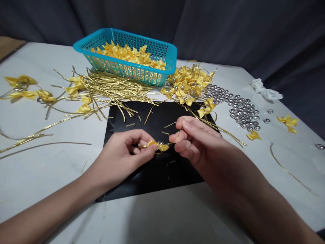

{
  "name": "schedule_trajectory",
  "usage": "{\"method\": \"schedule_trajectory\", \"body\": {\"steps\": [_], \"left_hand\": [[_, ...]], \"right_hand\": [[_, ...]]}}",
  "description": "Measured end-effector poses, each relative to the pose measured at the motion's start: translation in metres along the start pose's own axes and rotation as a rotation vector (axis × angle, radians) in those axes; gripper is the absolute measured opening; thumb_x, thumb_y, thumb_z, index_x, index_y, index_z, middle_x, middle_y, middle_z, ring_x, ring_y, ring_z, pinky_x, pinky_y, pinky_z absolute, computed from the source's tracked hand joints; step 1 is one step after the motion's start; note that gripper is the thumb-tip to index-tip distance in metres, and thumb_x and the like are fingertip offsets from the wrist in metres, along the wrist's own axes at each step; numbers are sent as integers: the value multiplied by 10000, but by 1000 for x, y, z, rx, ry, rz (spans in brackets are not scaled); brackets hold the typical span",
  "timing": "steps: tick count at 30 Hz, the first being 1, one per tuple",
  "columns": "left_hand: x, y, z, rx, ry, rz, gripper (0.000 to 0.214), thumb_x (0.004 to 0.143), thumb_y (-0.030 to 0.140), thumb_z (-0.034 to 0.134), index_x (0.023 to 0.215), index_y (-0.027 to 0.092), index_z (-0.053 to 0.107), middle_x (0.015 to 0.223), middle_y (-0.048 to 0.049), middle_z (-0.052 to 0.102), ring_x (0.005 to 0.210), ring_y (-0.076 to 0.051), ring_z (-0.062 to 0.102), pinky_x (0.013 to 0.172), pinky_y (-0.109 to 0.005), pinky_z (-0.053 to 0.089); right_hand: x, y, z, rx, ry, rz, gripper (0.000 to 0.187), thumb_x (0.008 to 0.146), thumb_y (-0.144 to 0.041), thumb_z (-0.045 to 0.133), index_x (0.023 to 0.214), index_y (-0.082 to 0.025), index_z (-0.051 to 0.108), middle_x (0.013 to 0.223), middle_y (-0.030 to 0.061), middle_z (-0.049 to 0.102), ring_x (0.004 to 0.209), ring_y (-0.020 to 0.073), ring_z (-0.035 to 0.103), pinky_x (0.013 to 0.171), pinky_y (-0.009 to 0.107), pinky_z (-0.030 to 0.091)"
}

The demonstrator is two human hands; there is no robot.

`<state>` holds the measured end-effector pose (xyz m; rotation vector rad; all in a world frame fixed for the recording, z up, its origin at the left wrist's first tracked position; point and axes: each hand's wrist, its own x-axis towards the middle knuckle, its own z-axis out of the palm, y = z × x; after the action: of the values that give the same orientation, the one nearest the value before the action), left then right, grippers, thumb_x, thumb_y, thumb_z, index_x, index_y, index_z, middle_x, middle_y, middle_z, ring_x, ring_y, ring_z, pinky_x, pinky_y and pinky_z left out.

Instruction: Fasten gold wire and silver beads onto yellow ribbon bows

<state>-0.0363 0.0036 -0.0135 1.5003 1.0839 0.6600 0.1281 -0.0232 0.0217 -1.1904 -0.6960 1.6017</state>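
Note:
My left hand pinches a small yellow ribbon bow over the black mat. A thin gold wire tie runs through the bow, and a small silver bead sits at its middle. My right hand is closed too, its thumb and forefinger pinching the gold wire's end just right of the bow. Both hands hover low above the mat's centre.
A blue plastic basket of yellow bows stands at the back. Loose gold wire ties lie left of centre, finished bows at the back right, silver beads to the right, crumpled white tissue far right.

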Motion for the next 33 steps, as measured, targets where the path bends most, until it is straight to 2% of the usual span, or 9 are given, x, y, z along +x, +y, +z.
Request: {"method": "schedule_trajectory", "body": {"steps": [5, 11, 14, 19, 25, 30, 33], "left_hand": [[0, -2, -1, 51, -27, 24, 146, 767, 282, 584, 695, 155, 586, 626, 16, 559, 522, -78, 462, 458, -145, 363], [0, 4, -1, 42, -29, 10, 156, 770, 290, 587, 685, 160, 603, 624, 12, 569, 560, -92, 496, 492, -148, 386], [0, 5, -1, -10, -34, -20, 158, 760, 298, 604, 681, 161, 607, 600, 16, 568, 546, -89, 498, 494, -145, 390], [-1, 5, 0, -24, -19, -33, 167, 749, 295, 606, 660, 154, 599, 591, 20, 544, 536, -83, 475, 477, -143, 364], [-1, 5, 0, -6, -22, -33, 198, 745, 305, 595, 634, 143, 569, 549, 34, 474, 487, -67, 401, 427, -141, 299], [0, 5, 1, 25, -37, -39, 205, 745, 306, 598, 625, 144, 564, 546, 35, 466, 478, -66, 392, 418, -143, 292], [1, 6, 1, 6, 5, -47, 202, 742, 308, 603, 623, 148, 569, 546, 28, 496, 485, -76, 428, 432, -148, 325]], "right_hand": [[2, -1, -5, 68, 21, 90, 120, 850, -210, 530, 753, -186, 598, 656, -20, 671, 582, 49, 649, 556, 76, 534], [14, -1, -11, 125, 281, 126, 208, 870, -111, 463, 699, -166, 567, 704, 22, 694, 654, 68, 677, 573, 79, 547], [17, 0, -11, 201, 327, 155, 242, 881, -83, 431, 685, -163, 550, 681, 19, 696, 611, 59, 673, 564, 82, 551], [15, -1, -7, 177, 342, 201, 254, 903, -108, 406, 686, -163, 527, 660, 19, 685, 548, 50, 652, 525, 77, 541], [14, -3, -15, 6, 197, 52, 174, 851, -133, 513, 685, -168, 550, 731, 39, 689, 668, 86, 674, 613, 107, 562], [12, -5, -18, -14, 189, 24, 184, 846, -137, 523, 668, -167, 560, 705, 34, 683, 640, 83, 665, 592, 109, 562], [10, -6, -16, -39, 183, -2, 155, 833, -156, 549, 682, -167, 583, 680, 27, 673, 604, 87, 651, 561, 124, 564]]}}
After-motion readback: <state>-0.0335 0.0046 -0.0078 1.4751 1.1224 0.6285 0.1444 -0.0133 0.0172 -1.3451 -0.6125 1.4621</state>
